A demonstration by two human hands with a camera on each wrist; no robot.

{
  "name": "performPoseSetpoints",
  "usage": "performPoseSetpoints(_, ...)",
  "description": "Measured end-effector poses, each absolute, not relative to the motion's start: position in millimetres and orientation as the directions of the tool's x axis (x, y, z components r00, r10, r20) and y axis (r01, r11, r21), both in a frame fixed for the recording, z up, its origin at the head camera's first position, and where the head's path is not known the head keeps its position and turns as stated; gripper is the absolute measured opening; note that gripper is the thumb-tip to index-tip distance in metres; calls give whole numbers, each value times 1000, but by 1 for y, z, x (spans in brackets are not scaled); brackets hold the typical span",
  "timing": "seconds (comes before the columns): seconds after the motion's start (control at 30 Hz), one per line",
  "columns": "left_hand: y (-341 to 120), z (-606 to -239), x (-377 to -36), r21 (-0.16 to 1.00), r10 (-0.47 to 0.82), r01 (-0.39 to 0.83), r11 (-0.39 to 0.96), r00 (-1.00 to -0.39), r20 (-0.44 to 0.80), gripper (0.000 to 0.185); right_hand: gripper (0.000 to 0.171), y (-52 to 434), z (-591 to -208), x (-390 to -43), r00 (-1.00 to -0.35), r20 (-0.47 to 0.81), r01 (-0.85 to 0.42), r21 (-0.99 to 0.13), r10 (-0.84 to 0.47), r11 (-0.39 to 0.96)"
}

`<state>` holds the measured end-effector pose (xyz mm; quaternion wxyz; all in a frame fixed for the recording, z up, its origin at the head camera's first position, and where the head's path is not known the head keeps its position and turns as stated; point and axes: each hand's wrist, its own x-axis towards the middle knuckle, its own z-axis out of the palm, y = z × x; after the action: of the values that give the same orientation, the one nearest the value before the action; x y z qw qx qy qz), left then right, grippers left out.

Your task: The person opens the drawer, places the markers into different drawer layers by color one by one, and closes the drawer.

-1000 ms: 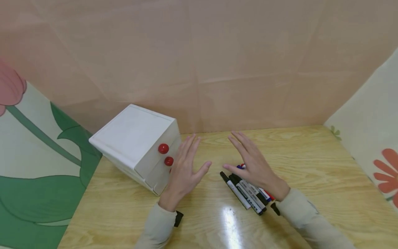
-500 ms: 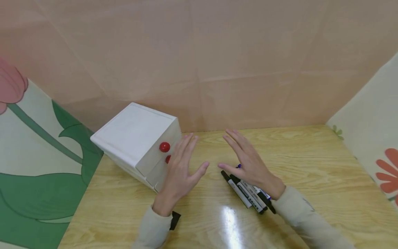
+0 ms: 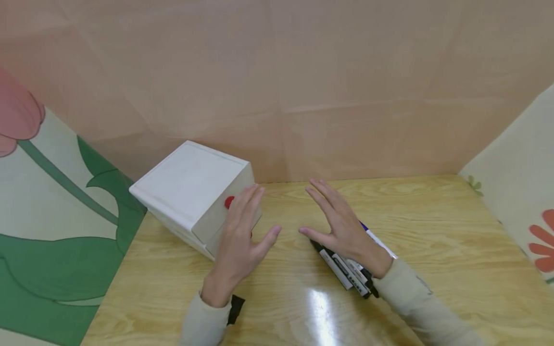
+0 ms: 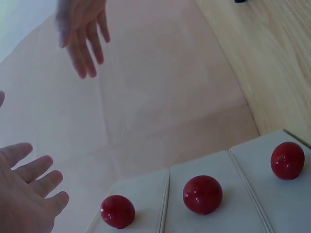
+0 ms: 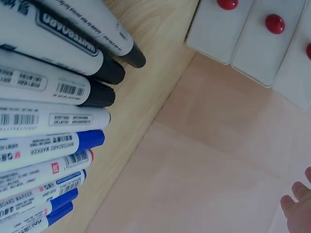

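Note:
My left hand [image 3: 237,240] is held with straight, spread fingers in front of a white drawer box [image 3: 190,185], covering part of its drawer fronts. Three red knobs [image 4: 202,194] show on those fronts in the left wrist view. My right hand [image 3: 344,228], fingers also extended, is over a row of whiteboard markers [image 3: 342,269] and hides part of them. Up close in the right wrist view, several markers [image 5: 43,85] lie side by side, with black, blue and red ends. Neither hand holds anything.
The pale wooden table [image 3: 433,230] meets a pinkish-tan backdrop [image 3: 303,86] behind. A panel with a painted tulip [image 3: 19,115] stands on the left, and another with a red flower [image 3: 543,240] on the right. Light glares off the table near its front.
My left hand has drifted left and covers more of the red knobs. The right hand has shifted slightly left over the markers. Both stay spread; the head view has moved a little.

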<state>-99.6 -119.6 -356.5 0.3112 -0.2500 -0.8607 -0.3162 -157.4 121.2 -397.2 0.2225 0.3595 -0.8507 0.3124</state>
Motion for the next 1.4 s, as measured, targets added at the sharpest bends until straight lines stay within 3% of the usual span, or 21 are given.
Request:
performPoseSetpoints(0.47, -143, -351, -90, 350, 192, 607, 714, -650, 735, 68, 85, 110, -394, -157, -658, 585, -740, -386, -474, 551)
performPoseSetpoints(1.07, -171, -350, -80, 403, 115, 552, 730, -680, 724, 59, 84, 95, -389, -156, -687, 533, -722, -426, -494, 545)
performPoseSetpoints(1.4, -188, -349, -76, 386, 99, 528, 757, -676, 730, 66, 86, 89, -387, -156, -690, 519, -722, -445, -504, 530)
